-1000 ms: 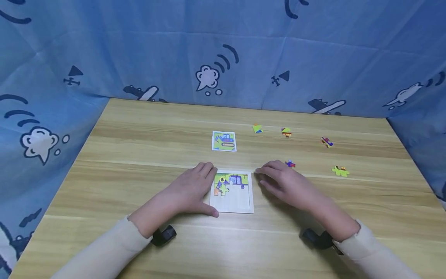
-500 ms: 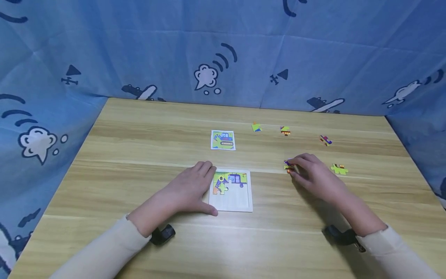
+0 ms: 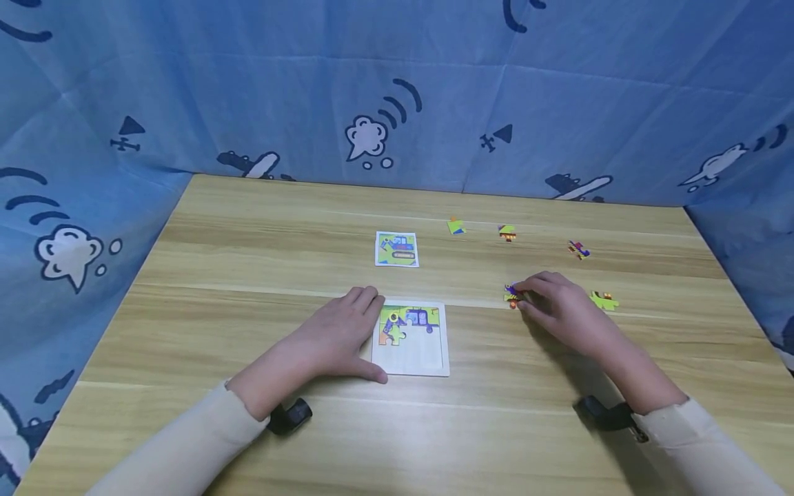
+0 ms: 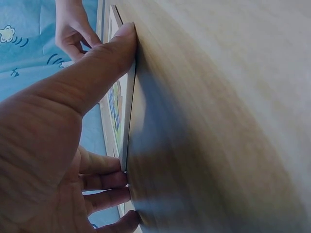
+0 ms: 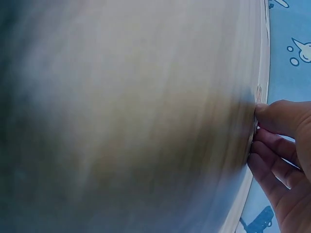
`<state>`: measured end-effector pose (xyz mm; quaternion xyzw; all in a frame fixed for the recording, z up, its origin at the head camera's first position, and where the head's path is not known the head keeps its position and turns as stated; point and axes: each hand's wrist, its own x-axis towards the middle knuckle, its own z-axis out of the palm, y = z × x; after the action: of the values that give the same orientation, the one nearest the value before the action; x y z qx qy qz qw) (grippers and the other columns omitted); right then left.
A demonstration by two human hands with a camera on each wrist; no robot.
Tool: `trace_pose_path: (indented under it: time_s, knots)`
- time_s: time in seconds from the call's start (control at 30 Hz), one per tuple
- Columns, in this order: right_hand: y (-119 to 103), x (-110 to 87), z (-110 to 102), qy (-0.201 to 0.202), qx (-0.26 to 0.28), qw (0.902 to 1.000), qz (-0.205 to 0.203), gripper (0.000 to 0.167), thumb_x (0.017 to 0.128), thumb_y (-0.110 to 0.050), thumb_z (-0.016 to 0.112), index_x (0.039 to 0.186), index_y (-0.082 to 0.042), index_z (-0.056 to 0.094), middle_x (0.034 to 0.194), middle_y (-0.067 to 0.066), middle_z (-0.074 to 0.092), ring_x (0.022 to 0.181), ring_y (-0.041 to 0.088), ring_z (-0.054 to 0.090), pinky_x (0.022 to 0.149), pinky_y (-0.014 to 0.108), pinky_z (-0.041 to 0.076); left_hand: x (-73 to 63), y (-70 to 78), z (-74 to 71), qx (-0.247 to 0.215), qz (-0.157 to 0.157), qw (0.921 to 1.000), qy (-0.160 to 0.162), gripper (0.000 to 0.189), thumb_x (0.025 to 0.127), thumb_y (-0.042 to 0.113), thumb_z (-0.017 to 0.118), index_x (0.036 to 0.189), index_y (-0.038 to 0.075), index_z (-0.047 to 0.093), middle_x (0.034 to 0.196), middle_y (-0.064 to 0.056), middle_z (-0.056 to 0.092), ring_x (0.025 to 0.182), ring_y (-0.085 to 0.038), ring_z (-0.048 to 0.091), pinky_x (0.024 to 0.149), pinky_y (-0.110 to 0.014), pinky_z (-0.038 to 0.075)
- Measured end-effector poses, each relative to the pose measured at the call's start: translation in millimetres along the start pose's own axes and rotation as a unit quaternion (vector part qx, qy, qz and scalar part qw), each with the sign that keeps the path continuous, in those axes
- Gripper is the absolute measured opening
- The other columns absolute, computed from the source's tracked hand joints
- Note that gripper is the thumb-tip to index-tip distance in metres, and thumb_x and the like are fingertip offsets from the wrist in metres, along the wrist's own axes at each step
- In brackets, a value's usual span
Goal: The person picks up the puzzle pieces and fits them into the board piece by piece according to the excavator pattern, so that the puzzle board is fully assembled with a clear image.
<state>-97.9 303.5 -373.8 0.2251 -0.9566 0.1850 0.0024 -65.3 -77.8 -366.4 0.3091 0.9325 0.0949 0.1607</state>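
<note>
A white-framed jigsaw tray lies on the table, its upper part filled with joined pieces of a blue-and-green vehicle picture. My left hand rests along the tray's left side. In the left wrist view, the outstretched thumb and the fingertips touch the frame's edge. Right of the tray, my right hand pinches a small multicoloured puzzle piece between thumb and fingers, at table level. The right wrist view shows the fingertips low at the tabletop, with the piece largely hidden.
A small picture card of a digger lies behind the tray. Loose pieces sit at the back right: a green one, a green-and-red one, a purple striped one and a lime one. A blue curtain borders the table.
My right hand has moved rightward from beside the tray to the multicoloured puzzle piece and has taken hold of it. The left hand has stayed at the tray.
</note>
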Motion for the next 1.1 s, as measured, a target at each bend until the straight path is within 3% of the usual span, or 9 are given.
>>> trace_pose_path:
  time_s: [0.47, 0.6, 0.8, 1.1]
  knots:
    - [2.5, 2.5, -0.8, 0.016, -0.011, 0.9996, -0.021, 0.025, 0.090, -0.006, 0.080, 0.114, -0.003, 0.077, 0.108, 0.011, 0.074, 0.097, 0.024, 0.069, 0.081, 0.047, 0.059, 0.3, 0.3, 0.4, -0.005, 0.002, 1.0000, 0.004, 0.121, 0.074, 0.071, 0.084, 0.157, -0.004, 0.037, 0.152, -0.017, 0.045, 0.138, -0.032, 0.046, 0.121, -0.047, 0.043]
    - [-1.4, 3.0, 1.2, 0.013, -0.007, 0.9997, -0.021, 0.025, 0.090, -0.006, 0.080, 0.115, -0.002, 0.077, 0.108, 0.012, 0.074, 0.099, 0.025, 0.068, 0.083, 0.048, 0.059, 0.3, 0.8, 0.5, -0.006, -0.001, 1.0000, 0.003, 0.121, 0.073, 0.070, 0.084, 0.157, -0.004, 0.037, 0.152, -0.017, 0.045, 0.138, -0.032, 0.046, 0.121, -0.047, 0.043]
    - [-19.1, 4.4, 0.0, 0.005, 0.011, 0.9997, -0.022, 0.027, 0.091, -0.009, 0.080, 0.117, -0.003, 0.076, 0.114, 0.015, 0.073, 0.109, 0.033, 0.068, 0.092, 0.055, 0.059, 0.9, 0.8, 1.1, -0.001, 0.001, 1.0000, 0.003, 0.121, 0.073, 0.071, 0.084, 0.157, -0.004, 0.037, 0.152, -0.017, 0.045, 0.139, -0.031, 0.045, 0.120, -0.046, 0.043]
    - [-52.9, 10.0, 3.3, -0.011, 0.010, 0.9989, -0.045, 0.030, 0.092, -0.010, 0.079, 0.120, -0.005, 0.076, 0.119, 0.013, 0.070, 0.113, 0.030, 0.067, 0.093, 0.049, 0.062, 0.9, 0.1, 1.2, -0.006, -0.004, 1.0000, 0.001, 0.122, 0.073, 0.071, 0.084, 0.157, -0.004, 0.036, 0.153, -0.017, 0.044, 0.140, -0.032, 0.045, 0.121, -0.047, 0.042]
